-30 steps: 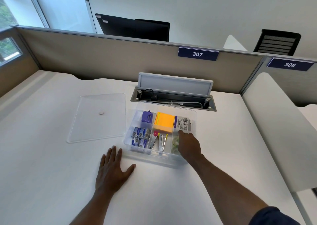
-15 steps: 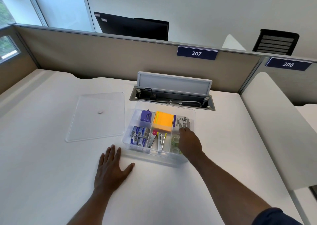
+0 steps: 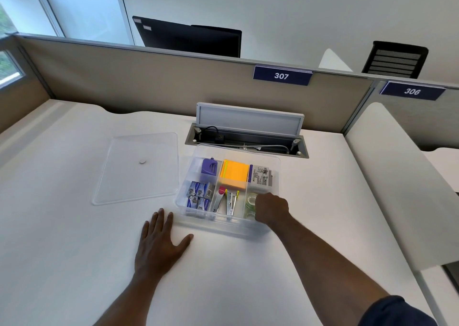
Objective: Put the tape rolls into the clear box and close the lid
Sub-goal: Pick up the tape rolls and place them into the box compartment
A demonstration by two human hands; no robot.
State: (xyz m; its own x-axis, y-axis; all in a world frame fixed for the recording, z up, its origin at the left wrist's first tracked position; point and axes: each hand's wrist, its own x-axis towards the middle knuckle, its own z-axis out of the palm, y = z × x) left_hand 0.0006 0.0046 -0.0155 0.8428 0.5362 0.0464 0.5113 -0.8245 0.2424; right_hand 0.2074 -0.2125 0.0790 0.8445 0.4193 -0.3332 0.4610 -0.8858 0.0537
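Note:
The clear box (image 3: 277, 164) stands open in the middle of the white desk, split into compartments. Clear tape rolls (image 3: 251, 204) lie in its near right compartment. My right hand (image 3: 271, 209) hangs over that compartment, fingers curled down beside the rolls; I cannot tell whether it grips one. My left hand (image 3: 159, 245) lies flat on the desk, fingers spread, just in front of the box's near left corner. The clear lid (image 3: 139, 169) lies flat on the desk to the left of the box.
The box also holds orange sticky notes (image 3: 235, 173), a purple sharpener (image 3: 209, 167), blue staple boxes (image 3: 199, 195), staplers (image 3: 229, 202) and a labelled pack (image 3: 260, 177). An open cable tray (image 3: 246, 140) sits right behind the box. A partition wall (image 3: 149, 82) bounds the desk.
My right hand has drawn back from the far right compartment toward me and curled over the tape rolls. The left hand has stayed flat on the desk.

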